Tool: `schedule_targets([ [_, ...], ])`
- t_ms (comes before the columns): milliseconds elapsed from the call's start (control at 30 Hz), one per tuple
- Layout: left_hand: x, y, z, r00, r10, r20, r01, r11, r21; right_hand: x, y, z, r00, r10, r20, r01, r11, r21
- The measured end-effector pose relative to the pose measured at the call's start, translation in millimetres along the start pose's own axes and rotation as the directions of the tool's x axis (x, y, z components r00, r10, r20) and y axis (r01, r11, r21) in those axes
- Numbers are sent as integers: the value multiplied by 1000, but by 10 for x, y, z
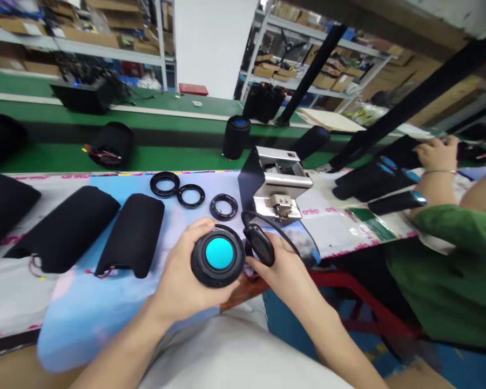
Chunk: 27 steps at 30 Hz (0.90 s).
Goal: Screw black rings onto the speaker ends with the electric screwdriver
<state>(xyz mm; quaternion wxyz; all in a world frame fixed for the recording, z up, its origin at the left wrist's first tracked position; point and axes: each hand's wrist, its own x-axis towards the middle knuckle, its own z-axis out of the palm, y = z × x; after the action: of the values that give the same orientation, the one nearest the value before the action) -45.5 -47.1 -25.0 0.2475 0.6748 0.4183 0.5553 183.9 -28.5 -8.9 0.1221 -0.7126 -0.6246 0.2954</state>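
My left hand (184, 275) is wrapped round a black cylindrical speaker (217, 256), whose end with a bright cyan disc faces me. My right hand (285, 270) grips a small black oval part (260, 244) with a thin black loop or cord (271, 222) attached, held right beside the speaker's rim. Both hands hover over the near edge of the bench.
Three black rings (164, 183) (190, 195) (223, 207) lie on the printed sheet. Black fabric speaker sleeves (133, 233) (65, 227) lie to the left. A metal fixture (281, 181) stands behind my hands. A green-sleeved co-worker (449, 243) works at right. A green conveyor (65, 156) carries upright speakers (236, 136).
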Motion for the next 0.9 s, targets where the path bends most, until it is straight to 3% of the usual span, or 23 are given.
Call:
schedule_targets([
  [133,95,51,-79,995,-95,0,95,995,25,10,225,-58,1000,6,25,-7,999,50],
  [267,173,73,-157,968,-232,91,230,973,37,34,363,-133,992,-57,114,43,992,122],
  [367,197,93,-184,959,-277,62,269,957,110,27,351,-62,997,-15,74,5,991,133],
  [467,202,117,-192,966,-259,21,254,958,135,-32,349,17,999,1,38,-8,984,177],
  [667,218,130,-189,983,-176,51,167,976,142,-54,489,-59,989,-99,114,62,956,287],
  [800,224,77,-195,996,-75,-44,82,975,206,-34,371,1,949,-220,224,141,936,323],
  [900,233,23,-231,997,-2,-80,24,960,277,-54,236,122,959,-186,213,111,940,322],
])
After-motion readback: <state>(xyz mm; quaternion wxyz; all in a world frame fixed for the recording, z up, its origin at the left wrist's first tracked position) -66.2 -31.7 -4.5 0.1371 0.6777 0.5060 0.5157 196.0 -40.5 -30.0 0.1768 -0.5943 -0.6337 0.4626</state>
